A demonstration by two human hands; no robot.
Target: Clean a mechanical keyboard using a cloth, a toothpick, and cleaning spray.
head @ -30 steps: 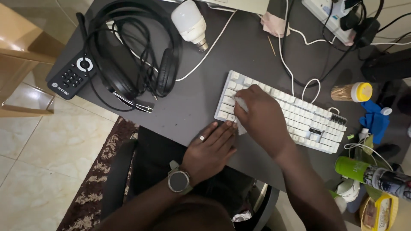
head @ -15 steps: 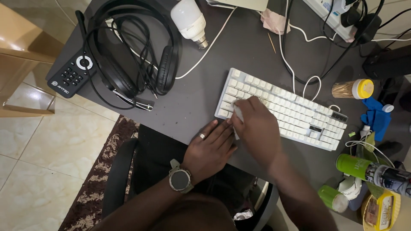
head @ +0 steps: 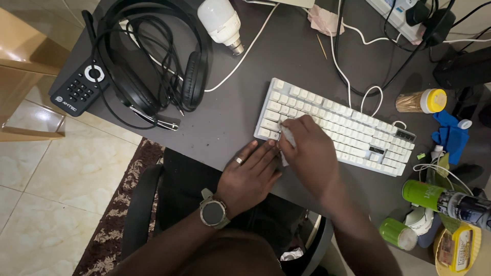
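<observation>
head view | white keyboard [head: 335,130] lies angled on dark desk [head: 240,110] | left hand [head: 249,176] flat, fingers spread, pins its near-left corner steady | right hand [head: 307,153] pinches white wipe [head: 287,137] onto left keys | yellow-lid jar [head: 420,101] lying on its side, toothpicks inside | green can [head: 427,195] capped, contents unseen

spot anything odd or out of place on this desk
Yes. A loose white light bulb lies on its side near the black headphones, whose cord is tangled. The white keyboard sits askew to the desk edge while the right hand presses a white wipe on it.
</observation>
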